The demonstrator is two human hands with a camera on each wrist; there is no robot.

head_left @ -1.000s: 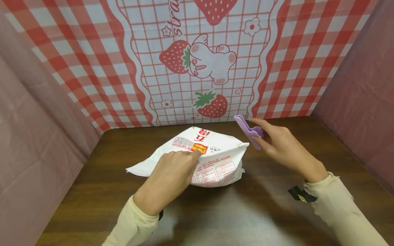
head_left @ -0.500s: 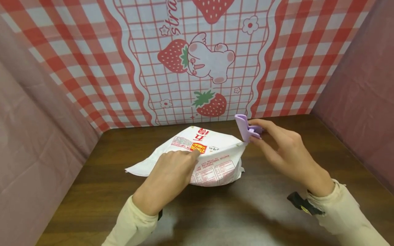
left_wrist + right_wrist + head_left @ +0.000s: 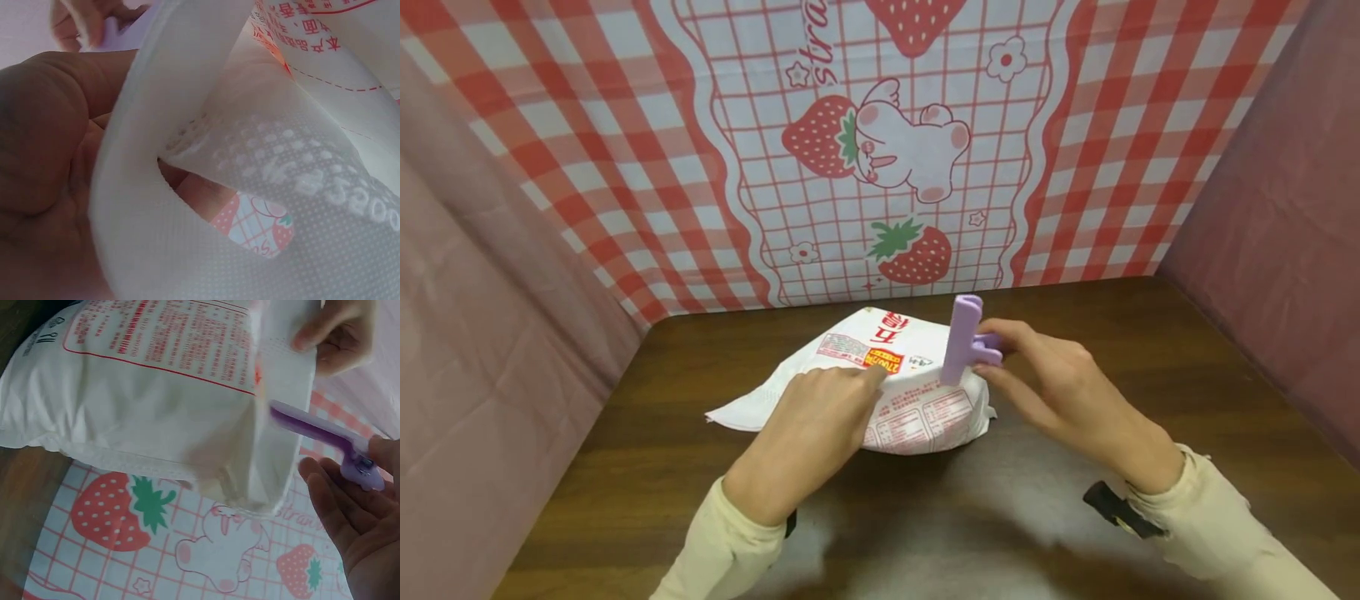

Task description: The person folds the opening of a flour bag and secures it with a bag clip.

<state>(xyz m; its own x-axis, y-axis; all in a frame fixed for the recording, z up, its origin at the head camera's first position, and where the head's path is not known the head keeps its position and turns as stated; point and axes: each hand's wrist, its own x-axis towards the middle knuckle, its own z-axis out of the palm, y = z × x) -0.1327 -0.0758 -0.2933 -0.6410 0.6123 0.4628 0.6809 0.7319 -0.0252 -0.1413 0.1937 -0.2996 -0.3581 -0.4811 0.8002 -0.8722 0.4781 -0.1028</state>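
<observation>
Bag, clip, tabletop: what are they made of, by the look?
Bag: probably flexible plastic, satin; soft folds, finely dotted embossing in the left wrist view.
Clip: likely moulded plastic, smooth; uniform purple, rounded edges.
Tabletop: wood or wood-look laminate, can't tell which, slight sheen; brown grain streaks, pale reflection.

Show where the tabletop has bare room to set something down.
The table looks bare between the white bag and left curtain, between the sleeves, and beside the right curtain. Crowded: around the bag, with the left grip, right grip and purple clip.
</observation>
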